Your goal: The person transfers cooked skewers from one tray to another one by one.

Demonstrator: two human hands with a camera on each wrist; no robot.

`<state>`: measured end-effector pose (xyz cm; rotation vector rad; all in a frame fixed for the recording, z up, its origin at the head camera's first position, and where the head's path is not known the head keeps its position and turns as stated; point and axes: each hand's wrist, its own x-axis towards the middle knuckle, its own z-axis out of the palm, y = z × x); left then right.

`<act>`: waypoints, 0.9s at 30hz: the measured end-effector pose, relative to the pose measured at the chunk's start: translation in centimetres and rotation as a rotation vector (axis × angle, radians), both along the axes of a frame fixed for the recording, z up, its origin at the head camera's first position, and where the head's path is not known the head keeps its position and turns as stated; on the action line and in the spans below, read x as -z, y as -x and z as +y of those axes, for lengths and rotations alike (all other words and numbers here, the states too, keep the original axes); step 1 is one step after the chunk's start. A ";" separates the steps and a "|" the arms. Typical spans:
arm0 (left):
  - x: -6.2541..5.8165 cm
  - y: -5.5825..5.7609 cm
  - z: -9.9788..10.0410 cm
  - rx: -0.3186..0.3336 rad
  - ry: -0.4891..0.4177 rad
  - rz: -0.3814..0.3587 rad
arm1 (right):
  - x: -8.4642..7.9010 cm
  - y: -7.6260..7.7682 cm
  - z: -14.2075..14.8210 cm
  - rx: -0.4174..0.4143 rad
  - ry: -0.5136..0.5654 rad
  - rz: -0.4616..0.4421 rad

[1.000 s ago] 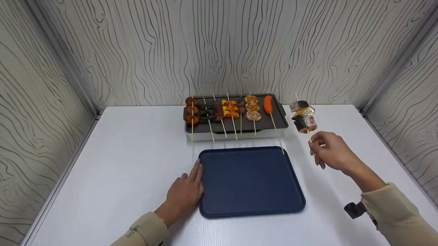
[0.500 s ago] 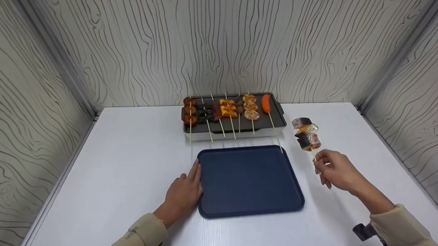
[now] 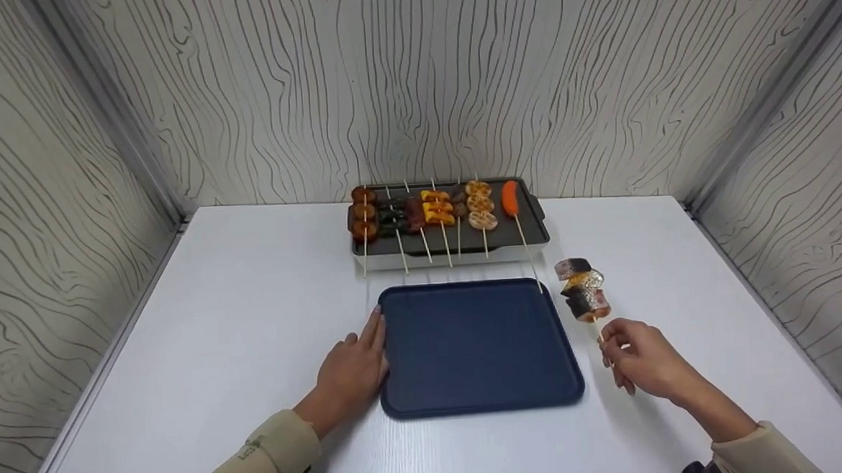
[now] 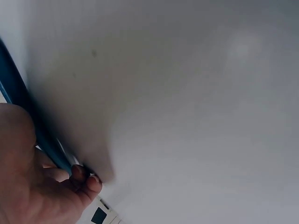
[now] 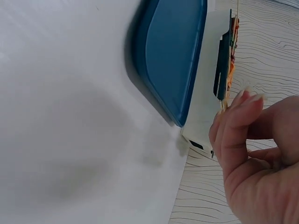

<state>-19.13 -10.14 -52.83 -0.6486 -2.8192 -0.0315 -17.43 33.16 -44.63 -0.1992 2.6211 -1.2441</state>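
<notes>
My right hand (image 3: 642,360) pinches the bare stick of a skewer (image 3: 585,293) just right of the tray. Dark-skinned chunks with a yellowish piece between them sit on its upper end. In the right wrist view the hand (image 5: 254,149) hides most of this skewer. A dark blue rectangular tray (image 3: 481,345) lies flat on the table. Along its left edge rests my left hand (image 3: 352,370), fingers extended against the rim. The left wrist view shows that hand (image 4: 42,182) beside the tray's blue side (image 4: 44,130).
Behind the tray stands a grill (image 3: 529,234) with a dark plate, bearing several skewers, among them an orange sausage (image 3: 510,199) and lotus slices (image 3: 481,204). The sausage's stick overlaps the tray's far right corner. Patterned panels (image 3: 413,85) wall the white table (image 3: 237,296).
My right hand has come down toward me with the skewer, from beside the grill to beside the tray. The left hand keeps its place at the tray's edge.
</notes>
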 end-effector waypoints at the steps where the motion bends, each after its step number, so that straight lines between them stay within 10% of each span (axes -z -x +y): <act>1: 0.0 0.0 0.0 -0.001 0.002 0.000 | 0.3 -0.1 -0.1 -0.008 0.000 -0.009; 27: 0.4 0.2 -0.1 0.003 -0.020 0.016 | 4.2 -0.7 -1.4 -0.041 0.011 -0.055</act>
